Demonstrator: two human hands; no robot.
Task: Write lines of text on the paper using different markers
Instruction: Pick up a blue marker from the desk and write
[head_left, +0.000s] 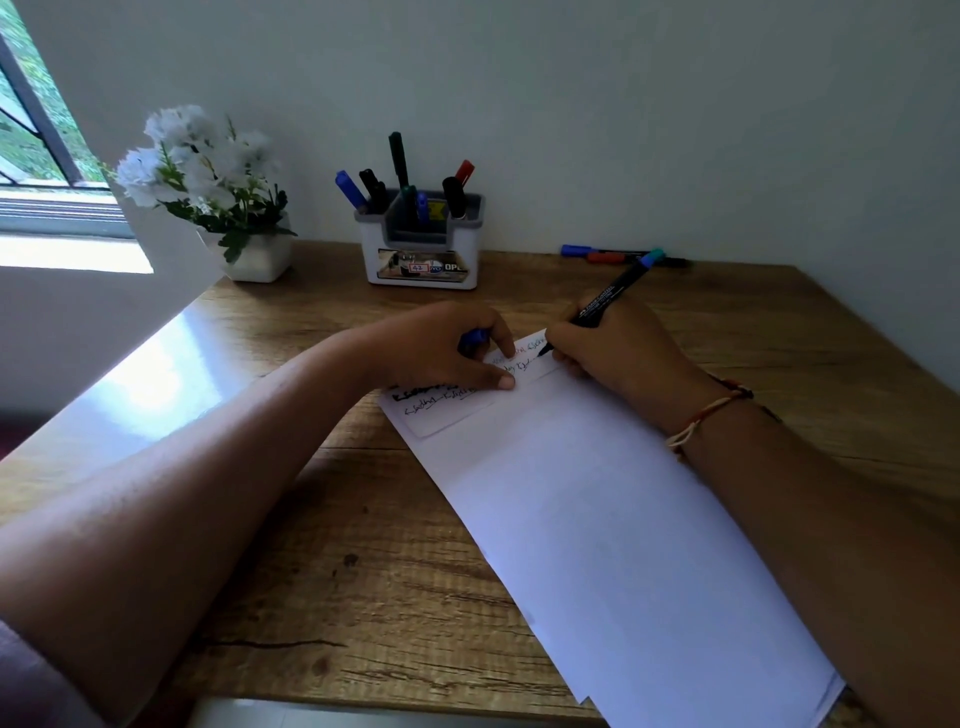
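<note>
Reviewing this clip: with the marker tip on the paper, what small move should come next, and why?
Probably carry the stroke on rightward along the current line. The right hand holds the black marker with its tip at the end of the short second line of writing, and the left hand, closed on a blue cap, pins the paper flat, so nothing calls for a marker change yet.

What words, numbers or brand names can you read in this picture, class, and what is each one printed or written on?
"42": red-framed number on the pen holder label.
"OPE": white letters on that label, cut off at its edge.
Marker in the right hand: white brand print, too blurred to read.
Paper: handwritten lines in several colours, illegible.
</note>
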